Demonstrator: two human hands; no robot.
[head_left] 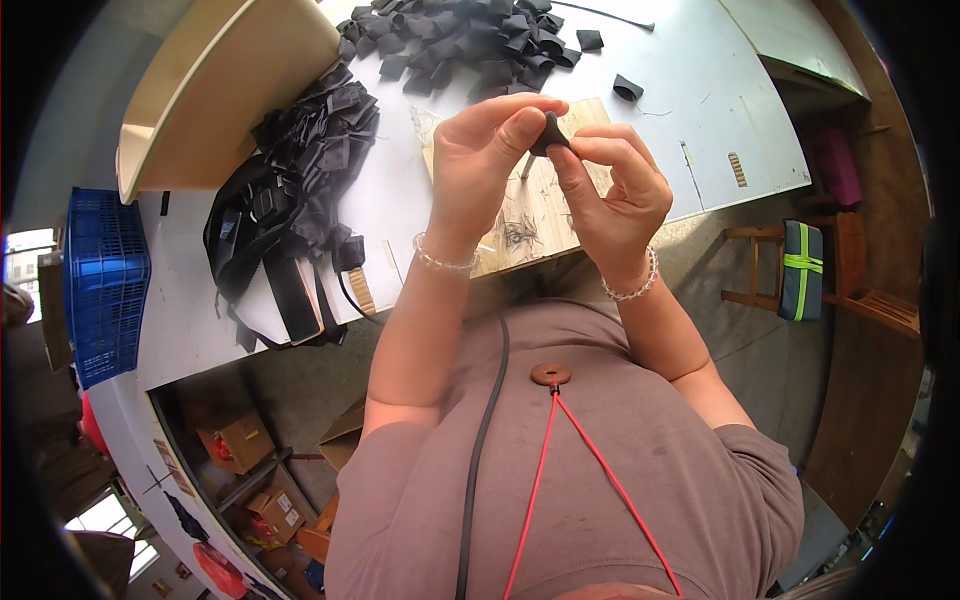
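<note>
Between both hands, above a wooden board [527, 222], is a small black fabric piece [549, 138]. My left hand [492, 150] pinches its upper left side between thumb and fingers. On the other side, my right hand [618, 180] grips its lower right edge with thumb and forefinger. Under the hands a thin upright metal pin [526, 168] shows on the board, beside dark thread scraps [520, 234]. A heap of similar black fabric pieces [470, 40] lies beyond my hands, and a single loose piece [628, 88] rests to its right.
At the left of the white table [720, 130] lies a pile of black straps and buckles [290, 190]. A beige panel [225, 95] stands behind it. A blue plastic basket [105, 285] is at the far left. To the right stands a wooden stool [755, 265] with a strapped cushion.
</note>
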